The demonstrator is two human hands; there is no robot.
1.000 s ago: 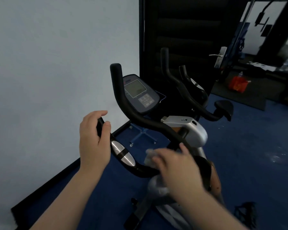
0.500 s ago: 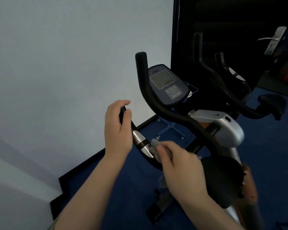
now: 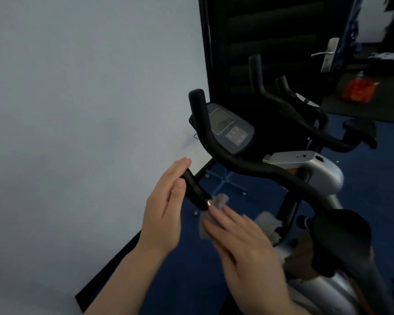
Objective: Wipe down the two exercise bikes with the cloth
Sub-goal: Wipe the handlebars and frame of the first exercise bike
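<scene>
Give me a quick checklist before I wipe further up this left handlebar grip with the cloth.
1. Cloth under right hand, pressed on the grip: ok.
2. Left hand steadying the left handlebar grip: not ok, fingers extended, not wrapped.
3. Grip end reachable above the cloth: ok.
4. Cloth clean enough: cannot tell.
5. Console wiped: cannot tell.
6. Second bike behind, within view: ok.

We are seeing the near bike (image 3: 305,176) standing on the floor (image 3: 373,201) beside the wall (image 3: 77,110) on its left, its console (image 3: 228,130) ahead of the handlebar (image 3: 248,164); the second bike (image 3: 305,117) is standing behind it, before the door (image 3: 271,42).
</scene>
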